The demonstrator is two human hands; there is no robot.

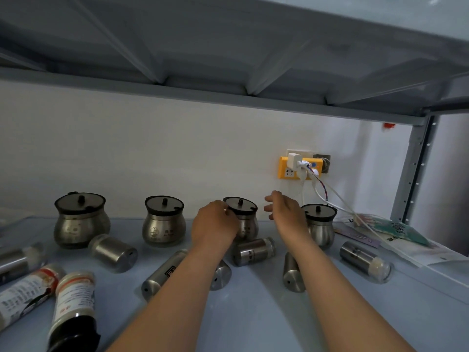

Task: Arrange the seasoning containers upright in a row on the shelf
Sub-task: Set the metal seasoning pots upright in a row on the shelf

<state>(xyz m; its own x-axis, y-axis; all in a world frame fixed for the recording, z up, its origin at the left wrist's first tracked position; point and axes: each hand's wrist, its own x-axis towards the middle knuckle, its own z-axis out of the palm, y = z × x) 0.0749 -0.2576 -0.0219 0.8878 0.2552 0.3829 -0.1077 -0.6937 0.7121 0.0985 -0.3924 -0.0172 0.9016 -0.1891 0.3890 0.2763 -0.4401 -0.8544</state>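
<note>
Left hand [215,224] curled round the left side of the third pot [245,221], fingertips up at its lid rim. Right hand [285,210] hangs just right of that pot, fingers spread and loose, holding nothing (can't tell if it touches). The third pot sits at the back of the shelf [253,316] near the wall, between the second pot [164,221] and the fourth pot [320,224]. Steel shakers [253,251] lie on their sides in front, and labelled bottles [73,308] lie at front left.
</note>
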